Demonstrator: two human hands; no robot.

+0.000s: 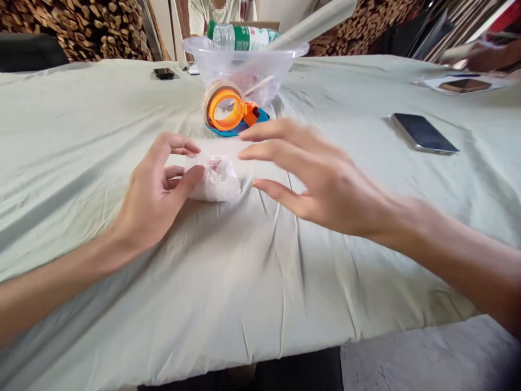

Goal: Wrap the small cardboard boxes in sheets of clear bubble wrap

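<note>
A small bundle wrapped in bubble wrap (217, 182), with some red print showing through, rests on the cloth in front of me. At its left side is my left hand (157, 187), fingers curved and apart, the thumb close to or touching the wrap. To the right of the bundle my right hand (313, 174) hovers, slightly blurred, its fingers spread and nothing between them. Just beyond the bundle stands an orange and blue tape dispenser (228, 111) with a roll of tape on it.
Behind the dispenser sits a translucent plastic basin (199, 54), with a green-labelled bottle (244, 38) and a long pale roll (313, 24) across its top. A phone (423, 133) lies at the right. A small black object (164, 73) is at the back left. Stacked wood lines the background.
</note>
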